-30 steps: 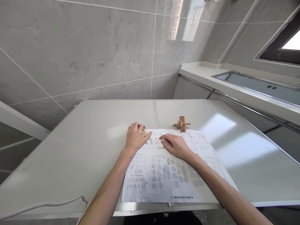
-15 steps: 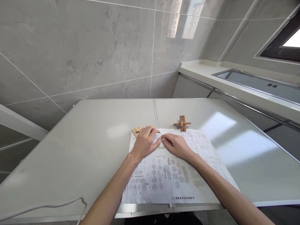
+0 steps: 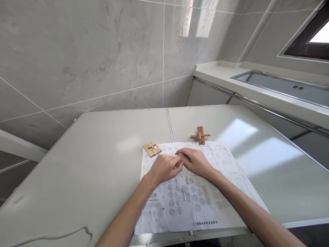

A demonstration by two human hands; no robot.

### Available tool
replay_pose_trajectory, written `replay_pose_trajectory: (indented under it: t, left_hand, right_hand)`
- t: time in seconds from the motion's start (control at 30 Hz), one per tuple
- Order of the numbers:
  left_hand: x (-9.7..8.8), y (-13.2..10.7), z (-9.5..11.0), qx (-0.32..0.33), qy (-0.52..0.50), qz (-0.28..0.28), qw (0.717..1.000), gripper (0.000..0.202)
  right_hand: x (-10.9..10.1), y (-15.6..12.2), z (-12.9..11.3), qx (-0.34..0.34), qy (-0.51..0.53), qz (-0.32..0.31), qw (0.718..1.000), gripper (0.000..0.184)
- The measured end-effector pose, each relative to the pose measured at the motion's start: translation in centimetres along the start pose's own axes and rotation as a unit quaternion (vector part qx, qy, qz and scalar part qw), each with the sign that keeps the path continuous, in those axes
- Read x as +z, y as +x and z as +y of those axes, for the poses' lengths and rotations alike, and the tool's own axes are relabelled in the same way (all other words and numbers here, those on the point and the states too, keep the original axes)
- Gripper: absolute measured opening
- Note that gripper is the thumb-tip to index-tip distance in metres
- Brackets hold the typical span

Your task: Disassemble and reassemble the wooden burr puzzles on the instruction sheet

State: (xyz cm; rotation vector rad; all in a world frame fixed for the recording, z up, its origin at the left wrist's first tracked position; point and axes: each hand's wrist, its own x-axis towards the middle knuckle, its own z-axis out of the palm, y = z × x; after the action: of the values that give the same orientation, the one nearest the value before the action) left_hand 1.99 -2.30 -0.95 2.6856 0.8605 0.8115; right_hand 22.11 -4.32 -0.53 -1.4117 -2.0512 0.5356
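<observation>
The left hand (image 3: 167, 167) has left the flat, pale-wood openwork square (image 3: 155, 151) lying free, meeting the right hand (image 3: 197, 162); both curled, grip unclear.

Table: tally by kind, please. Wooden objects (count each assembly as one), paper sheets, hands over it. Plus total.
Wooden objects: 2 (pale square, brown cross)
Paper sheets: 1 (printed sheet)
Hands: 2 (left hand, right hand)
Total: 5
</observation>
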Motion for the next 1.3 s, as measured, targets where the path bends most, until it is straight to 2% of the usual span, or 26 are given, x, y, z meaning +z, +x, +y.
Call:
replay_pose_trajectory:
  t: [0.4,0.7,0.73,0.77,0.83,0.87,0.9,1.1,1.3]
  left_hand:
    - [0.0,0.1,-0.2,-0.018,-0.008,0.001,1.0,0.036]
    - [-0.3,0.4,-0.1,-0.027,-0.014,-0.009,1.0,0.032]
    - [-0.4,0.4,-0.1,-0.028,-0.014,-0.01,0.999,0.032]
    - [-0.5,0.5,0.0,-0.03,-0.014,-0.011,0.999,0.033]
    - [-0.6,0.5,0.1,-0.032,-0.015,-0.013,0.999,0.034]
    - [-0.7,0.5,0.1,-0.033,-0.016,-0.013,0.999,0.035]
    - [-0.7,0.6,0.2,-0.034,-0.017,-0.014,0.999,0.035]
    - [-0.7,0.6,0.2,-0.04,-0.024,-0.016,0.999,0.036]
    - [-0.6,0.5,0.1,-0.044,-0.031,-0.015,0.998,0.036]
  right_hand:
    - [-0.1,0.4,-0.1,0.038,0.055,0.015,0.998,0.019]
    - [-0.7,0.8,-0.2,0.096,0.178,0.048,0.978,0.019]
    - [-0.9,0.8,-0.2,0.116,0.228,0.049,0.965,0.021]
    - [-1.0,0.9,-0.1,0.144,0.303,0.048,0.941,0.022]
    - [-1.3,1.2,0.3,0.2,0.471,0.04,0.858,0.026]
    - [-1.5,1.3,0.5,0.221,0.541,0.037,0.811,0.028]
    - [-1.6,1.5,0.8,0.23,0.585,0.038,0.776,0.031]
    - [-2.0,2.1,2.3,0.212,0.686,0.063,0.693,0.035]
    - [-2.1,2.0,2.6,0.19,0.736,0.077,0.645,0.025]
